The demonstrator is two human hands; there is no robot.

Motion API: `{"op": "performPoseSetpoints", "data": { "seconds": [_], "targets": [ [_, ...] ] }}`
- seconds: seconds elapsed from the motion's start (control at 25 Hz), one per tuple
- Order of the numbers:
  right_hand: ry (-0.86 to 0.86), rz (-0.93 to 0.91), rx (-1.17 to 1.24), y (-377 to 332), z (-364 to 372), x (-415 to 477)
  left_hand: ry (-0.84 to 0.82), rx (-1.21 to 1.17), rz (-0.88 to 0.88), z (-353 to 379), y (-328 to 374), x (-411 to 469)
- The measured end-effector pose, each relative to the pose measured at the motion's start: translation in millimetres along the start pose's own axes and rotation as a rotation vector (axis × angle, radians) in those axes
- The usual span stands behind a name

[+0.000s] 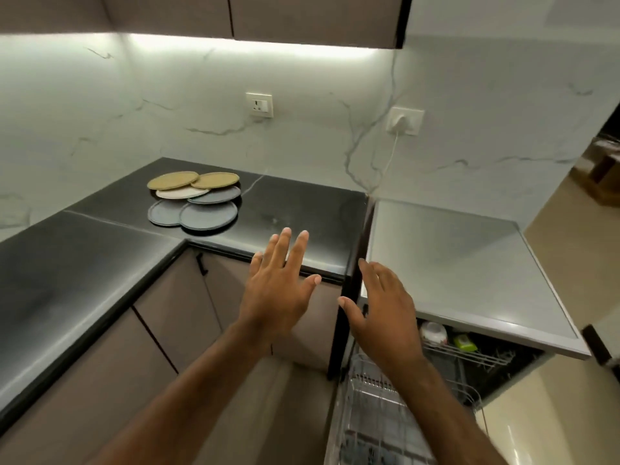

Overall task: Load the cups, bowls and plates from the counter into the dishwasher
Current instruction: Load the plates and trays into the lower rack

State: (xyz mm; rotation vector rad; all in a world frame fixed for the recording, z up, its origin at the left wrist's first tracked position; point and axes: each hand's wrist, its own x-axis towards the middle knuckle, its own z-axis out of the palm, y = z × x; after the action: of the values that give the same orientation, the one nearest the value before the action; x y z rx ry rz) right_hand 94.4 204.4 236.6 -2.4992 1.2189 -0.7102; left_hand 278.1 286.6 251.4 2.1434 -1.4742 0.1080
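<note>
nearest me the wire rack [375,401] of the dishwasher [453,263] stood pulled out below my right hand [385,307], which like my left hand [278,297] hung with fingers [285,245] spread and straight, holding nothing, at the front edge of the black counter [302,209], while the overlapping plates [194,199] lay well beyond my fingertips toward the back wall [201,129].

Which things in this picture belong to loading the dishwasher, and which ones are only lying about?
For the job: plates on the counter; pulled-out dishwasher rack; white bowl in the upper rack.
Just there: wall socket; plug with its cable; cupboard doors.
</note>
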Motion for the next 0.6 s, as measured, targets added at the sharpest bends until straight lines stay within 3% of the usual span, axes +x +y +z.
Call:
{"op": "performPoseSetpoints", "data": {
  "seconds": [0.24,0.6],
  "targets": [
    [-0.009,-0.025,-0.05,-123.4,65.4,46.5,0.021,-0.051,-0.038,-57.5,-135.8,16.2],
    [-0.094,-0.073,-0.088,-212.2,123.3,81.1,0.004,-0.144,-0.131,-93.9,-253.2,23.6]
  ]
}}
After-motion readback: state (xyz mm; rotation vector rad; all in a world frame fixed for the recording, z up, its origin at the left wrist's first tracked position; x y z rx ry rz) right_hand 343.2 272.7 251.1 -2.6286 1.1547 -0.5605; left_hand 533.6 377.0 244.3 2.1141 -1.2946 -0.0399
